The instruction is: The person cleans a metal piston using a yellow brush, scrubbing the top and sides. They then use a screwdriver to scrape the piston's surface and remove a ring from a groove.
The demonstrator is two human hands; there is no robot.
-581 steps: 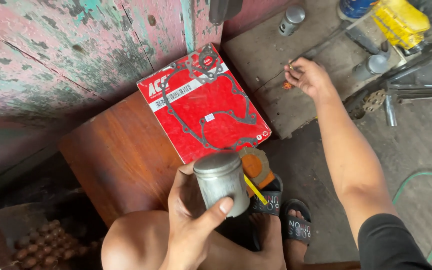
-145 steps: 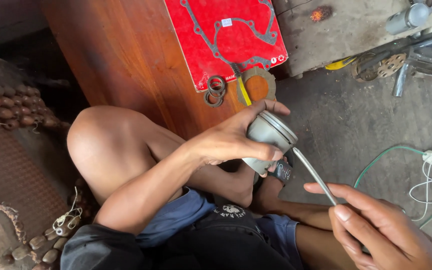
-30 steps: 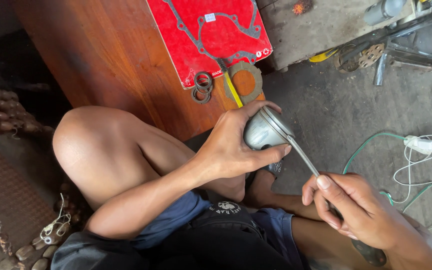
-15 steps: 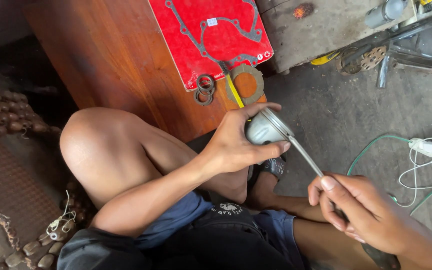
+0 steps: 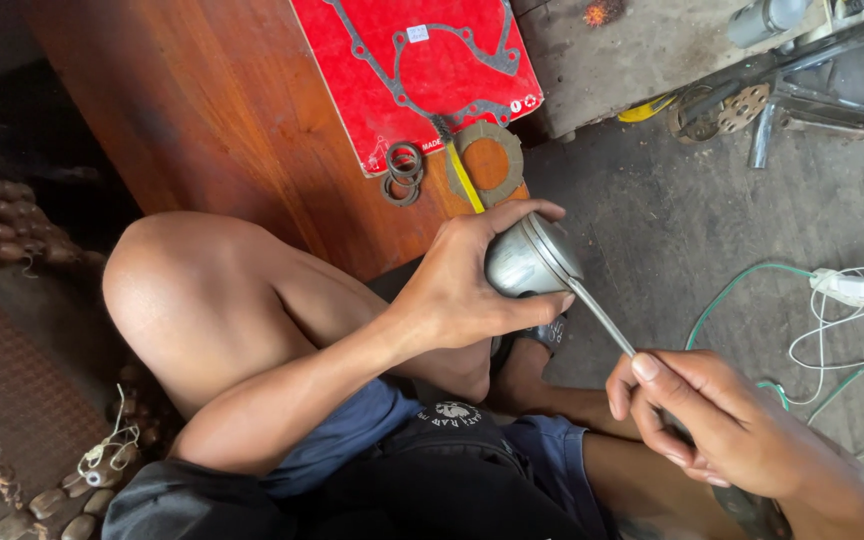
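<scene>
Over grey concrete floor (image 5: 682, 240); dull silver ringed piston (image 5: 530, 262), tilted.

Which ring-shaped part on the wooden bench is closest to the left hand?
The big tan friction disc, lying just above the left hand. The small dark rings lie farther left, stacked and overlapping at the red gasket card's corner.

The left hand (image 5: 467, 290) curls closed, thumb and forefinger spread wide, forearm crossing a raised knee. The right hand (image 5: 712, 420) pinches shut, lower right.
</scene>
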